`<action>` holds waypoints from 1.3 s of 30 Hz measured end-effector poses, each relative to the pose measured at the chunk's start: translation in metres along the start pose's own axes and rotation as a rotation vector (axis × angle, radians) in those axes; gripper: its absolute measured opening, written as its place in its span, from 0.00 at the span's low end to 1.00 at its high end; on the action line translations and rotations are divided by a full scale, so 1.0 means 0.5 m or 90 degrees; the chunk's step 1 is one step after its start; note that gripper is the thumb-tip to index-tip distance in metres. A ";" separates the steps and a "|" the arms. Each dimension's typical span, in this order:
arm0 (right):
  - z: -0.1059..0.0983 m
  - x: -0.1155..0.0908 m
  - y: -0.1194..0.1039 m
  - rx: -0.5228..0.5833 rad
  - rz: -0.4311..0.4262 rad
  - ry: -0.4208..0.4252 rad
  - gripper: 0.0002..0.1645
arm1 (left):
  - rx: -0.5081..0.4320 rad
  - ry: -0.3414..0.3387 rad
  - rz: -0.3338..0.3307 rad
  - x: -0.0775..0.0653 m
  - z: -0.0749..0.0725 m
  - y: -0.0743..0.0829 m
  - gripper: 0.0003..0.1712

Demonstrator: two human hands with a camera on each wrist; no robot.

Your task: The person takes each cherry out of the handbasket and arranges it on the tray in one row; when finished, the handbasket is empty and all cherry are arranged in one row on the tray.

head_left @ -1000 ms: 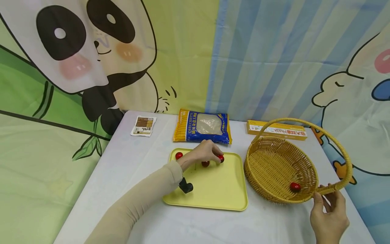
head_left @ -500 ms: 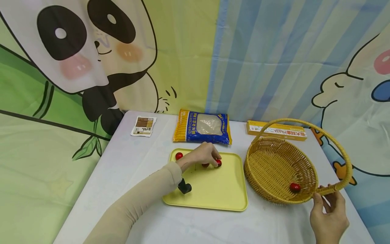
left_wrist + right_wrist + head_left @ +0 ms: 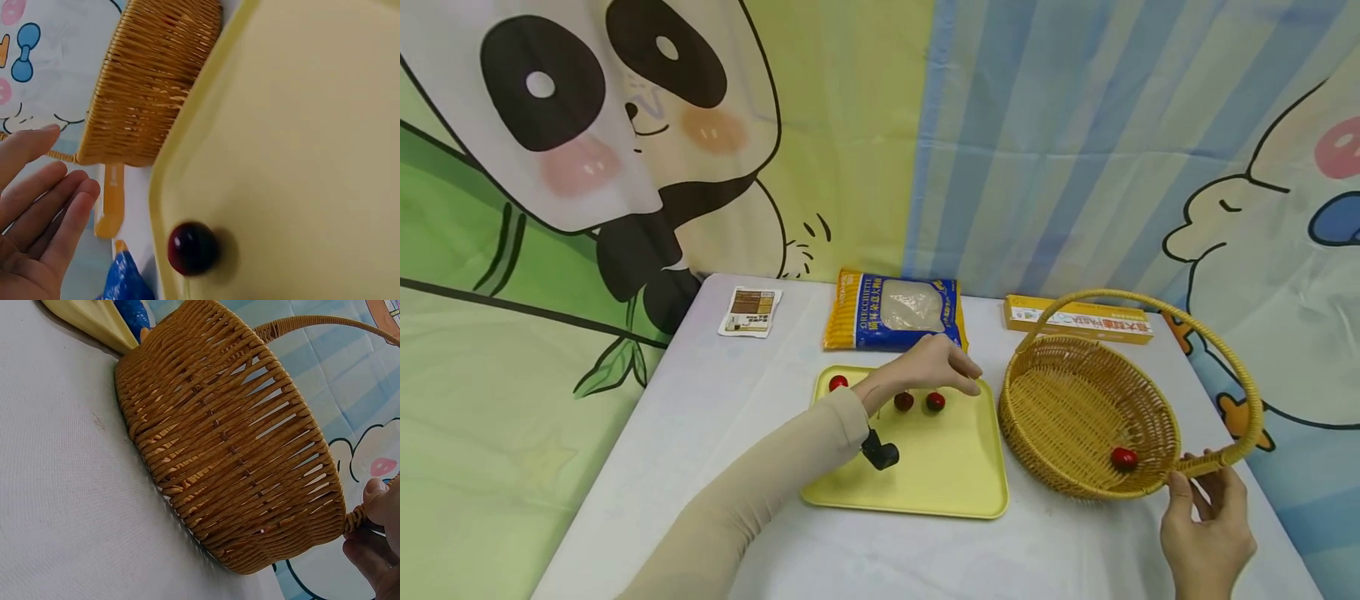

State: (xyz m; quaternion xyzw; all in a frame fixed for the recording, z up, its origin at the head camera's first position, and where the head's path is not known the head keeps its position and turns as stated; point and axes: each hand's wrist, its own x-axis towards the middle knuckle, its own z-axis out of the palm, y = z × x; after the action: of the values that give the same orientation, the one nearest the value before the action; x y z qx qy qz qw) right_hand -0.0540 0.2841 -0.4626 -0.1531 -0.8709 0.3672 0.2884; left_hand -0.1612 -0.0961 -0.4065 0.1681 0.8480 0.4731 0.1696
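Note:
My left hand (image 3: pixel 931 365) hovers over the back right of the yellow tray (image 3: pixel 932 492), fingers relaxed. In the left wrist view those fingers (image 3: pixel 44 209) hold nothing. Just below it, a dark red cherry (image 3: pixel 936 402) lies on the tray, apart from the hand. Beside that is a second cherry (image 3: pixel 904 402), and a third cherry (image 3: pixel 838 382) sits in the back left corner, partly hidden by the forearm. At the right, my right hand (image 3: pixel 1208 525) grips the handle's base on the wicker basket (image 3: pixel 1022 446). One red cherry (image 3: pixel 1124 459) is inside the basket.
Behind the tray lies a blue and yellow pasta bag (image 3: pixel 898 312). A long orange pasta box (image 3: pixel 1078 320) is behind the basket. A small white packet (image 3: pixel 750 312) rests at the back left. The basket's arched handle (image 3: pixel 1217 346) rises over its opening.
My left hand drew a cherry slightly toward the front of the tray, let go of it, and rose away to the right. The right hand stays on the basket.

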 end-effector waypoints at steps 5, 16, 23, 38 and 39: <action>-0.004 0.002 0.002 -0.005 0.015 0.001 0.32 | -0.092 -0.018 -0.002 0.039 0.021 0.038 0.16; 0.003 0.014 -0.004 0.017 -0.038 0.017 0.32 | -0.187 -0.053 -0.040 0.145 0.102 0.126 0.11; -0.001 0.009 -0.003 0.013 -0.050 0.020 0.32 | -0.322 -0.069 -0.113 0.198 0.145 0.178 0.09; 0.005 0.000 -0.006 0.040 -0.049 0.015 0.32 | -0.385 -0.121 -0.168 0.261 0.240 0.214 0.05; 0.006 -0.001 -0.007 0.040 -0.050 0.013 0.32 | -0.385 -0.136 -0.163 0.262 0.246 0.215 0.05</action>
State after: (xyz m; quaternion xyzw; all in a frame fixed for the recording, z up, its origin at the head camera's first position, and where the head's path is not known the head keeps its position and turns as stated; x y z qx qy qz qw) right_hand -0.0557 0.2800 -0.4619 -0.1138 -0.8612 0.3812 0.3162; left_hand -0.2087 0.1070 -0.3917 0.0505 0.6608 0.6579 0.3576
